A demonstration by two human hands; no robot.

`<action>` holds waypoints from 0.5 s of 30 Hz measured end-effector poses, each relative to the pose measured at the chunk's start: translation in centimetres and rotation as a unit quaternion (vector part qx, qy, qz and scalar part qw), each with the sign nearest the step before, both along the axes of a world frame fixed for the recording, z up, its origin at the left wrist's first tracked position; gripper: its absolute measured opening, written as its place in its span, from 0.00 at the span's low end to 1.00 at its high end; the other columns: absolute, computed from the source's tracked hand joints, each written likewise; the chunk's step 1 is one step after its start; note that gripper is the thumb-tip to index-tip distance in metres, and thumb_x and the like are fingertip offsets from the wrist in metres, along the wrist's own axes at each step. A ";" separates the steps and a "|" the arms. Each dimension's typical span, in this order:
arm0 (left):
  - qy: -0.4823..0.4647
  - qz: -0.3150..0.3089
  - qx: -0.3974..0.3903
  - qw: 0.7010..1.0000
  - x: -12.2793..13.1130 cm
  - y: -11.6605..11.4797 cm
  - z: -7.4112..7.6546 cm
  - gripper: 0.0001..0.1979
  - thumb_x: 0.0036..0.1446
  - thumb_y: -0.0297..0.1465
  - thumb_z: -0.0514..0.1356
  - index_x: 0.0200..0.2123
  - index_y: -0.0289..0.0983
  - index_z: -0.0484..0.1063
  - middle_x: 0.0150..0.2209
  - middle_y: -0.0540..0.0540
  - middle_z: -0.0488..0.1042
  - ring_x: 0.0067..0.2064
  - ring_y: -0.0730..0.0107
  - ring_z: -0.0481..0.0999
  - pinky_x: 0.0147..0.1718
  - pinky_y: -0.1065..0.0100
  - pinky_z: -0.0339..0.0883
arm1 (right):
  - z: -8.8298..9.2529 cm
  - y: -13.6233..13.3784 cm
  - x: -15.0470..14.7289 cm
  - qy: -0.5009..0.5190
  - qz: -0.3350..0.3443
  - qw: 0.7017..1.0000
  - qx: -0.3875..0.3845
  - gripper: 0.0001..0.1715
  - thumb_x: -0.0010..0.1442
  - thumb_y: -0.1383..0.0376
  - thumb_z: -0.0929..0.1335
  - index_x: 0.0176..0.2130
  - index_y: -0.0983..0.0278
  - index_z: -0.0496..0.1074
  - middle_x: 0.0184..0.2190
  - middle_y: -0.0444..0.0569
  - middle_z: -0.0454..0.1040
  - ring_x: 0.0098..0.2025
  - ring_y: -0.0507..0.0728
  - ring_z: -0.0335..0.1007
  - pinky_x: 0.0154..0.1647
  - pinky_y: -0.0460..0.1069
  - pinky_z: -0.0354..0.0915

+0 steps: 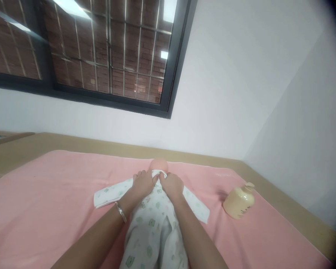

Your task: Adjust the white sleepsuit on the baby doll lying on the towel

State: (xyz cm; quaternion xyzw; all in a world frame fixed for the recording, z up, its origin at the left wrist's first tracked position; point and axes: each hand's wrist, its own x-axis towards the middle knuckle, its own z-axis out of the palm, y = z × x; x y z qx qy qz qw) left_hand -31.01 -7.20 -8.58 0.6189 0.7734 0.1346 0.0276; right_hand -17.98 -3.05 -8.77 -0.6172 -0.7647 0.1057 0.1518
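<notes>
A baby doll (159, 164) lies on its back on a pink towel (44, 201), dressed in a white printed garment (154, 228) with sleeves spread to both sides. My left hand (143, 183) rests on the doll's chest near the collar, fingers bent and pressed on the cloth. My right hand (172, 184) sits beside it on the other side of the collar, fingers curled into the fabric. A silver bracelet (121, 211) is on my left wrist. Only the top of the doll's head shows past my hands.
A cream-coloured bottle (239, 202) lies on the towel to the right of the doll. The towel covers a tan surface (291, 209) set against white walls. A dark-framed window (106, 48) is above.
</notes>
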 end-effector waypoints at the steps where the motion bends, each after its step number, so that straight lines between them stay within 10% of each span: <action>1: -0.003 -0.002 -0.002 1.000 0.0 0.0 0.0 0.29 0.62 0.48 0.39 0.52 0.33 0.64 0.45 0.32 0.71 0.50 0.49 0.67 0.48 0.52 0.54 | 0.1 0.1 0.0 -0.001 0.001 1.000 0.003 0.34 0.64 0.47 0.51 0.41 0.66 0.73 0.39 0.60 0.74 0.43 0.65 0.70 0.41 0.55 0.62; 15: -0.038 -0.068 -0.042 0.996 -1.1 -1.3 2.4 0.23 0.58 0.46 0.45 0.44 0.39 0.71 0.45 0.37 0.74 0.45 0.54 0.73 0.42 0.58 0.62 | 4.6 -4.6 1.3 -0.067 0.192 0.978 -0.036 0.36 0.66 0.49 0.48 0.40 0.65 0.74 0.38 0.60 0.75 0.40 0.64 0.71 0.41 0.54 0.61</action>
